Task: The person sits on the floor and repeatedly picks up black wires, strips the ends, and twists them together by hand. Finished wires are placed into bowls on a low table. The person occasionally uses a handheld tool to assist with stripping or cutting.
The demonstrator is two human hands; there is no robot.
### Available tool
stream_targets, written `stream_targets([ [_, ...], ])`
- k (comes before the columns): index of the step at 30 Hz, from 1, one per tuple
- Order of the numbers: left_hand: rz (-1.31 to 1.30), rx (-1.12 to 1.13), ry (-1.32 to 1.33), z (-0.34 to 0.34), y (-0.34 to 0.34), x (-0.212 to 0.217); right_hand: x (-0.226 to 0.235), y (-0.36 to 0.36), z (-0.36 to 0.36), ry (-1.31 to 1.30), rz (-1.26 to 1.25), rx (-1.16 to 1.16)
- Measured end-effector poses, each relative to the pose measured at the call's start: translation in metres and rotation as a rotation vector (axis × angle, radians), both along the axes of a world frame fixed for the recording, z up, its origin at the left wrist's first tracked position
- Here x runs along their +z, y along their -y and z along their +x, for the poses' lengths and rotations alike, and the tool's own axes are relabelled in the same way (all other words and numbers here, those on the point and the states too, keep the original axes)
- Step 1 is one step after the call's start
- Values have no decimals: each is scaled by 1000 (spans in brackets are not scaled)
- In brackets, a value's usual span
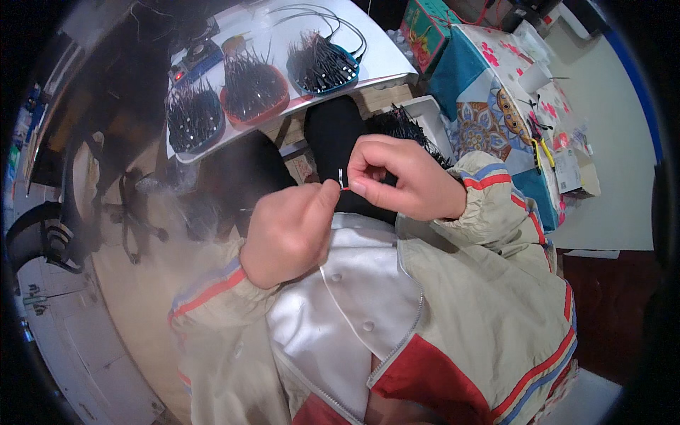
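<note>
Over my lap, the fingertips of my left hand and my right hand meet in a pinch. Between them shows a short thin wire with a white upper part and a red bit near the fingers. Both hands are closed on it, and most of it is hidden by the fingers. Ahead, on a white table, a left blue tray, a red tray and a right blue tray hold bundles of thin black wires, some with pale ends.
A white bin of black wires stands below the table's right end. On the patterned cloth to the right lie yellow-handled pliers. Black cables curl over the white table. A chair is at the left.
</note>
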State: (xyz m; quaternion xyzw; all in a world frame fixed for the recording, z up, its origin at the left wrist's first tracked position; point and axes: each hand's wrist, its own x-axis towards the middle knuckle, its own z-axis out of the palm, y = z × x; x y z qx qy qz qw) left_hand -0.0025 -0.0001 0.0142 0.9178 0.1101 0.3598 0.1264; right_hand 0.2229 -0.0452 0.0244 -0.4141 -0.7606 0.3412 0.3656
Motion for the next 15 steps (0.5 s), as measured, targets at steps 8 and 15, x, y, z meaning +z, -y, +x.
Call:
stream_targets([
  [8,-382,47,54,1,-16,15,6,-3,4,-120,27,-169],
  [15,-837,26,108,3,-23,20,12,-13,5,406,890,-136],
])
